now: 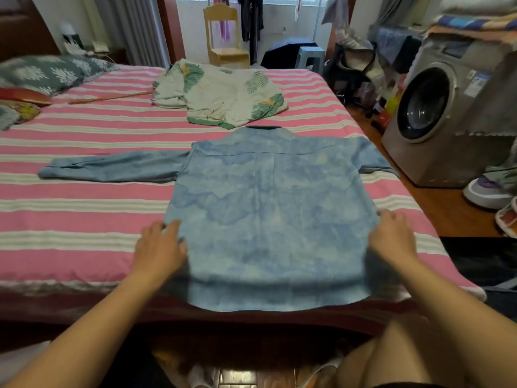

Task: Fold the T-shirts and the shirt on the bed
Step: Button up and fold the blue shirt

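Both hands lay flat with relaxed fingers, gripping nothing: left hand on the left side seam, right hand on the right seam of one blue long-sleeved shirt. It lay back-up at centre frame on the pink striped bed, hem overhanging the near edge, probably smoothed out ready for the first fold. One sleeve stretched toward the left; the other was mostly hidden at right. One leaf-print garment sat loosely folded above centre, presumably set aside.
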`<state>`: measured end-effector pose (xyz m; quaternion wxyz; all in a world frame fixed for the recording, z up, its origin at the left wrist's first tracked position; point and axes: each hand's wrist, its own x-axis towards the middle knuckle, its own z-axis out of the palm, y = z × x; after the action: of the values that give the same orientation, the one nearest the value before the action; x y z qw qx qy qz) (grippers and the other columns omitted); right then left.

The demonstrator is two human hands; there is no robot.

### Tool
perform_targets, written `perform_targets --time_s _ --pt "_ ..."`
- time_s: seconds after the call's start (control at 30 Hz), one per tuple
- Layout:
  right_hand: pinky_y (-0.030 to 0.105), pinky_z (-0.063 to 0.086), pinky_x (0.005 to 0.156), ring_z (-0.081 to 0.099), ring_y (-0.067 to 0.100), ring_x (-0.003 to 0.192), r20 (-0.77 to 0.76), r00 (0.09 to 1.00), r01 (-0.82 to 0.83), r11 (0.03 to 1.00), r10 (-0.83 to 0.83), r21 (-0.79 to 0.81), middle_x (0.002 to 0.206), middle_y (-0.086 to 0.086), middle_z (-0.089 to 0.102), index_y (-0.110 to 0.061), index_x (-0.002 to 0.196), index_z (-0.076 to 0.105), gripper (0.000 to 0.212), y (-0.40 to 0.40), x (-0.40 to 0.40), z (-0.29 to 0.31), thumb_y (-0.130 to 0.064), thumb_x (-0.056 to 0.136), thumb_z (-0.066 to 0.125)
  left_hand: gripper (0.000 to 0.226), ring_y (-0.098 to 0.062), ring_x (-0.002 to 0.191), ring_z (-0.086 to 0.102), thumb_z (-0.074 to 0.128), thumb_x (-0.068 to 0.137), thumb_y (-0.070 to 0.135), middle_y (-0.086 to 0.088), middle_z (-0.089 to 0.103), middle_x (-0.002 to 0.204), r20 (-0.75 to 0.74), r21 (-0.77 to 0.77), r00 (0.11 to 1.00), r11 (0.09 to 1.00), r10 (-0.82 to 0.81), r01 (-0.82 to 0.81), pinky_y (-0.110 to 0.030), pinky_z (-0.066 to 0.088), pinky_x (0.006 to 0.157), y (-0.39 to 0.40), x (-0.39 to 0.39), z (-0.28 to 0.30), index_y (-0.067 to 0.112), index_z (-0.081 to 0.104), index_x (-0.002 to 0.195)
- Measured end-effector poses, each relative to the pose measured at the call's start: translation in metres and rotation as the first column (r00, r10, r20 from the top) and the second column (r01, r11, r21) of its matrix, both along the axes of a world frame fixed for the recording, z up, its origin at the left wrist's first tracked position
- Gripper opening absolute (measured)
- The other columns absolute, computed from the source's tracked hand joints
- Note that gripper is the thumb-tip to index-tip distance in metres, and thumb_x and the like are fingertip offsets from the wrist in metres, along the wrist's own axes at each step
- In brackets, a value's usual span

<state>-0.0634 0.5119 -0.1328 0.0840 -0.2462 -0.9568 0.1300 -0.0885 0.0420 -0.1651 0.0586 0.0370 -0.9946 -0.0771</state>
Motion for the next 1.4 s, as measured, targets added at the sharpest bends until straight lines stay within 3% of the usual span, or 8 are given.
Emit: perform_targets --time_s 0.13,0.33,0.67,0.87,0.97,1.07,1.2,1.4 --pt "0.044 0.025 0.117 0.033 0.041 0.141 0.085 0.931 -0.362 0.930 0.356 0.066 0.157 0.021 0.034 -0.014 0.150 0.042 0.054 -0.057 -0.051 -0.003 -0.033 0.100 0.047 0.064 -0.047 0.128 0.051 0.043 0.091 0.054 -0.026 0.055 0.140 -0.020 0.003 0.922 0.922 -0.387 0.387 -0.054 0.044 0.109 0.087 -0.038 0.005 0.018 0.059 0.141" --pt "0.049 0.009 0.124 0.008 0.034 0.154 0.141 0.815 -0.579 0.786 0.562 0.218 0.168 0.009 0.013 -0.026 0.160 0.020 0.059 -0.101 -0.203 -0.020 -0.048 0.105 0.029 0.079 -0.036 0.152 0.022 0.006 0.092 0.065 -0.012 0.029 0.164 0.005 -0.074 0.911 0.908 -0.412 0.412 -0.050 0.019 0.122 0.133 -0.168 -0.018 0.030 0.027 0.160" --pt "0.049 0.005 0.123 0.008 0.027 0.155 0.323 0.889 -0.398 0.896 0.323 0.198 0.169 0.001 0.008 -0.032 0.161 0.014 0.071 0.007 -0.399 -0.095 -0.067 0.098 0.013 0.082 -0.025 0.156 0.009 0.005 0.091 0.076 -0.004 0.010 0.170 0.214 -0.091 0.975 0.993 -0.058 0.079 -0.049 0.008 0.124 0.020 -0.348 -0.084 0.035 0.014 0.161" --pt "0.053 0.000 0.122 0.003 0.034 0.154 0.370 0.895 -0.371 0.875 0.248 0.311 0.168 0.009 0.010 -0.029 0.159 0.022 0.069 0.020 -0.406 -0.061 -0.063 0.100 0.014 0.054 -0.042 0.123 0.051 0.037 0.091 0.050 -0.023 0.054 0.133 0.224 -0.223 0.973 0.975 0.057 -0.005 -0.052 0.043 0.101 0.069 -0.400 -0.008 0.013 0.059 0.124" --pt "0.054 -0.001 0.123 -0.001 0.034 0.154 0.351 0.916 -0.302 0.912 0.196 0.277 0.169 0.008 0.006 -0.028 0.160 0.018 0.069 0.031 -0.409 -0.059 -0.063 0.100 0.016 0.061 -0.038 0.147 0.029 0.023 0.099 0.056 -0.015 0.033 0.161 0.210 -0.162 0.947 0.946 -0.244 0.279 -0.058 0.023 0.117 0.093 -0.440 -0.010 0.033 0.039 0.152" --pt "0.052 0.003 0.125 -0.002 0.030 0.155 0.351 0.917 -0.273 0.938 0.187 0.214 0.170 0.004 0.001 -0.031 0.162 0.009 0.075 0.047 -0.409 -0.075 -0.067 0.096 0.001 0.074 -0.029 0.157 -0.005 0.004 0.091 0.078 0.002 -0.006 0.171 0.392 -0.095 0.913 0.983 -0.110 0.159 -0.054 -0.002 0.124 0.073 -0.457 -0.050 0.049 -0.002 0.159" --pt "0.049 0.003 0.125 0.000 0.028 0.155 0.317 0.928 -0.273 0.936 0.196 0.221 0.170 0.005 0.003 -0.031 0.161 0.009 0.074 0.054 -0.411 -0.086 -0.066 0.096 0.005 0.075 -0.025 0.157 -0.004 0.000 0.091 0.077 0.003 -0.006 0.171 0.334 -0.073 0.943 0.997 0.005 0.021 -0.046 -0.002 0.125 0.058 -0.461 -0.078 0.046 -0.003 0.159" --pt "0.055 0.013 0.123 0.012 0.038 0.153 0.315 0.930 -0.273 0.928 0.187 0.253 0.167 0.014 0.014 -0.022 0.160 0.021 0.072 0.050 -0.416 -0.091 -0.061 0.099 0.018 0.070 -0.038 0.155 0.005 0.027 0.099 0.061 -0.012 0.001 0.170 0.562 -0.194 0.816 0.981 0.134 -0.027 -0.053 0.007 0.125 0.084 -0.483 -0.041 0.032 0.012 0.161"
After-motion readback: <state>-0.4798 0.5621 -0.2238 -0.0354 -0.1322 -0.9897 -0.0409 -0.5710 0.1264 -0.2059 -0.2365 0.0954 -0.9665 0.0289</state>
